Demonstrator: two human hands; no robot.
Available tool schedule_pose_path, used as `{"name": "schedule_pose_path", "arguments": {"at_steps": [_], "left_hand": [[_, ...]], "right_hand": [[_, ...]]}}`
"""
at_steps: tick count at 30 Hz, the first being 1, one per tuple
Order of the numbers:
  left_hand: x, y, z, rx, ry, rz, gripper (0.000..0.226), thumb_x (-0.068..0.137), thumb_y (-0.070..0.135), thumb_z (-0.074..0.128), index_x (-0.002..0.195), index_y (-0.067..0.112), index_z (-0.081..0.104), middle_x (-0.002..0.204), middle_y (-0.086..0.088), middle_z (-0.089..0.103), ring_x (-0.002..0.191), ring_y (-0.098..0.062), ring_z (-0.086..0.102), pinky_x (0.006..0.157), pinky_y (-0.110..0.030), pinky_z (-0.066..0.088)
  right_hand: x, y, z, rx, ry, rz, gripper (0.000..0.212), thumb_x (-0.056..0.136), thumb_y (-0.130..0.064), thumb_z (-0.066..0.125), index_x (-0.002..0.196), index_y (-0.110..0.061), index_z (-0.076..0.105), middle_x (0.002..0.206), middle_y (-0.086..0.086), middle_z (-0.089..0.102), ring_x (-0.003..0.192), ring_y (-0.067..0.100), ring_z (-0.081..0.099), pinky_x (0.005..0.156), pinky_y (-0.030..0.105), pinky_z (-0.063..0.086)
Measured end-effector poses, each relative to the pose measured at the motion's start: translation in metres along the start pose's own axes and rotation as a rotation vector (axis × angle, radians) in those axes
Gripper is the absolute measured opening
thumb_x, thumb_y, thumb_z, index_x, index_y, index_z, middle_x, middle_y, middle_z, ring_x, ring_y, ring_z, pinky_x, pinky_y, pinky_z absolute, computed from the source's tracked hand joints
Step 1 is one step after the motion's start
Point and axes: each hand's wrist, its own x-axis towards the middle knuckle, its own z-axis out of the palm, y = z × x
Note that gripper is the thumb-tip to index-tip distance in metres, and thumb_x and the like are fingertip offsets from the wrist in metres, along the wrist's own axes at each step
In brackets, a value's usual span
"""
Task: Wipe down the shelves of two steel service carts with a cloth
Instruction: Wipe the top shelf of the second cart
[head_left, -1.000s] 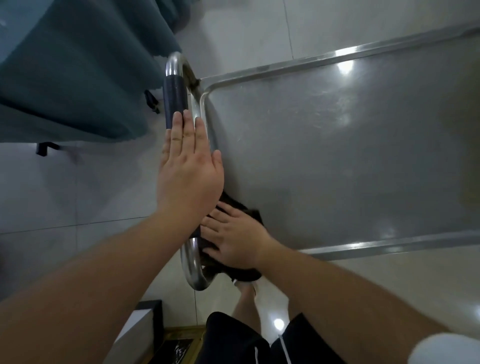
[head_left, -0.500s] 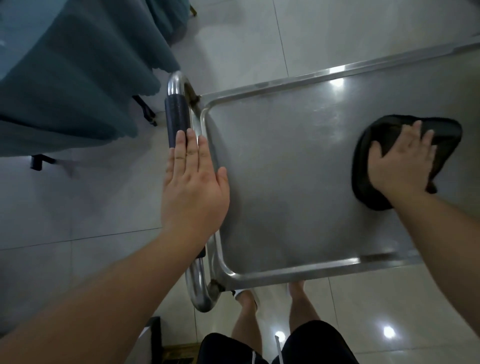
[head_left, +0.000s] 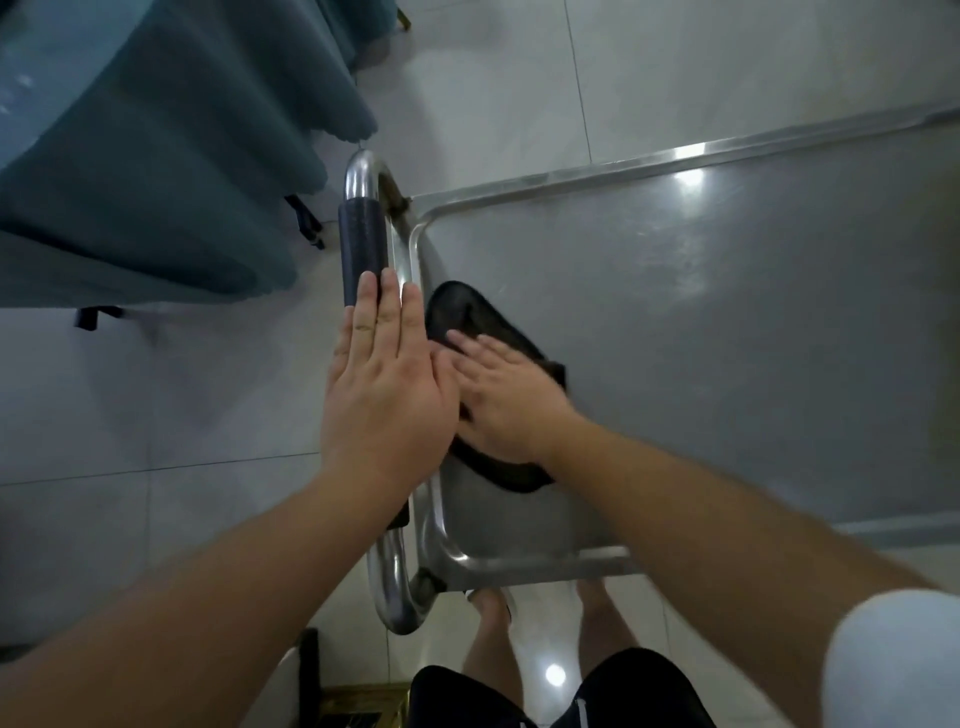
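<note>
A blue draped cloth hangs over furniture at far left, close to the cart's handle. The left hand lies flat on that handle, fingers straight, its grip closed round nothing. Risk: an unclasped palm may let the cart roll toward the drape under wiping pressure. Just beside it, the right hand presses the dark cloth flat onto the top shelf against the left rim; fingers look extended, though motion blur leaves this uncertain. Risks: knuckles striking the raised rim, the cloth bunching and missing the corner.
</note>
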Motion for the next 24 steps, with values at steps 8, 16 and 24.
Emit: {"name": "schedule_pose_path", "arguments": {"at_steps": [8,16,24], "left_hand": [[0.001,-0.002,0.003,-0.047,0.001,-0.001,0.071,0.109,0.047,0.014,0.169,0.011,0.006,0.178,-0.005,-0.004,0.162,-0.014,-0.017,0.132,-0.041,-0.004],[0.001,0.000,0.000,-0.051,-0.003,-0.009,0.070,0.108,0.042,0.018,0.169,0.008,0.011,0.178,-0.008,0.000,0.163,-0.015,-0.014,0.133,-0.040,-0.004],[-0.003,0.001,-0.002,-0.017,-0.004,-0.001,0.070,0.107,0.038,0.023,0.167,0.004,0.016,0.177,-0.012,0.007,0.164,-0.018,-0.008,0.133,-0.039,-0.003]], "right_hand": [[-0.088,0.228,-0.078,-0.006,0.303,0.705,0.071,0.100,-0.047,0.047,0.160,-0.009,0.040,0.167,0.016,0.035,0.155,0.040,0.029,0.128,0.049,0.022],[0.050,0.124,-0.064,0.190,0.421,1.299,0.074,0.104,-0.044,0.038,0.167,-0.011,0.019,0.175,0.011,0.012,0.162,0.034,0.007,0.129,0.052,0.008],[0.087,0.023,-0.034,-0.026,-0.064,-0.053,0.075,0.102,-0.062,0.014,0.169,-0.028,0.012,0.176,-0.007,0.006,0.162,0.016,-0.001,0.132,0.042,0.002]]}}
